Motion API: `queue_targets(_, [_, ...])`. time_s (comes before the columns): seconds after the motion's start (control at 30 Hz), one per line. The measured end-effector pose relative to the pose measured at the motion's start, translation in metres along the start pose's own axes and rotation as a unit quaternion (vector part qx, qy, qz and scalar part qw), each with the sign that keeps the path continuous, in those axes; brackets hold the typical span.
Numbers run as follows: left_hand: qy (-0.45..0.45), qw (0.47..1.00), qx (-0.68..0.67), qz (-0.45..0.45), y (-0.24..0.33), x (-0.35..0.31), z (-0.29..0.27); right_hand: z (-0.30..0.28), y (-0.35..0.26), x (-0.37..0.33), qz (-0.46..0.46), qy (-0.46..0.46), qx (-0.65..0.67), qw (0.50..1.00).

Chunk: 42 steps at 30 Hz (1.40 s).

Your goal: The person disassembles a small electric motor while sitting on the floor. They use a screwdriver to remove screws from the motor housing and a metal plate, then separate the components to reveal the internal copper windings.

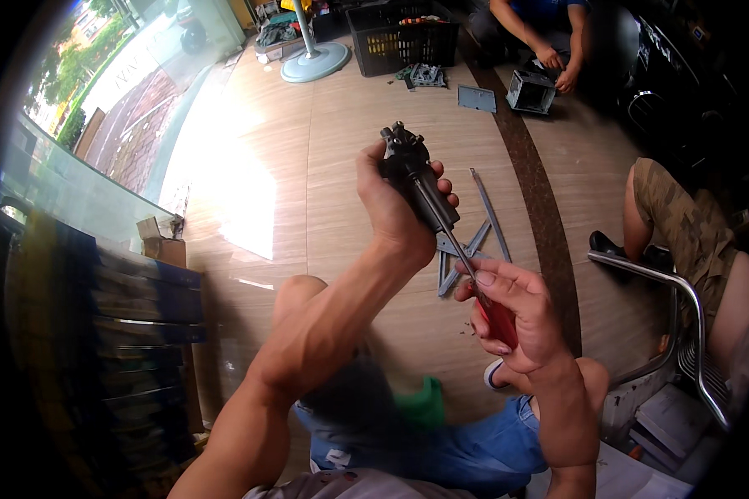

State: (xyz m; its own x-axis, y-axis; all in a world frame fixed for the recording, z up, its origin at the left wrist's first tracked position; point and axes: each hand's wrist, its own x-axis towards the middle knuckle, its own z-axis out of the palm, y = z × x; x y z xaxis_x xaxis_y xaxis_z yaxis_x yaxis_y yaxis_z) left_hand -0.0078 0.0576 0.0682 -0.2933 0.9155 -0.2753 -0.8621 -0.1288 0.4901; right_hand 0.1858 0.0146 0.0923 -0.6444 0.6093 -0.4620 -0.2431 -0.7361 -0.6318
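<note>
In my left hand [384,195] is a small black motor [429,195] with a rounded housing at its far end and a cylindrical body. My fingers wrap round it from the left and behind. My right hand [516,312] grips the red handle of a screwdriver [498,320]. Its metal shaft points up and to the left, along the motor's body. Where exactly the tip sits on the motor is hard to tell. On the floor below lies a grey metal scissor-like bracket [462,254] with a long thin bar.
Far right, a person [549,54] handles a metal box [531,91], beside a flat grey panel [477,98]. A black crate [404,37] and a round stand base [314,62] stand at the back. Stacked boxes [141,333] line the left; a metal-framed chair [695,308] and another seated person are right.
</note>
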Motion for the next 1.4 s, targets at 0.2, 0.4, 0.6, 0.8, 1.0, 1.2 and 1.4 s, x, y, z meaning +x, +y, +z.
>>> queue_targets(0.2, [0.004, 1.000, 0.004, -0.011, -0.003, 0.001, 0.003, -0.012, 0.030, 0.014, -0.465, 0.158, -0.720, 0.490])
queue_targets(0.4, [0.008, 1.000, 0.011, 0.004, 0.000, 0.000, 0.000, 0.006, 0.008, 0.003, -0.074, 0.063, -0.155, 0.983])
queue_targets(0.6, [0.009, 1.000, 0.007, -0.007, -0.004, 0.001, 0.004, -0.012, 0.032, 0.017, -0.465, 0.148, -0.692, 0.532])
queue_targets(0.8, [0.013, 1.000, -0.004, 0.010, 0.000, -0.003, 0.006, -0.001, 0.024, 0.007, -0.236, 0.071, -0.406, 0.880])
queue_targets(1.0, [0.026, 0.999, -0.002, 0.033, -0.004, 0.002, 0.006, -0.011, 0.017, 0.009, -0.072, -0.029, -0.003, 0.997])
queue_targets(1.2, [0.029, 0.999, -0.010, 0.025, -0.001, 0.001, 0.006, -0.004, 0.025, 0.011, -0.377, 0.139, -0.541, 0.739])
queue_targets(1.4, [0.015, 0.999, -0.002, 0.037, 0.001, -0.003, 0.010, -0.005, 0.026, 0.008, -0.378, 0.133, -0.419, 0.814])
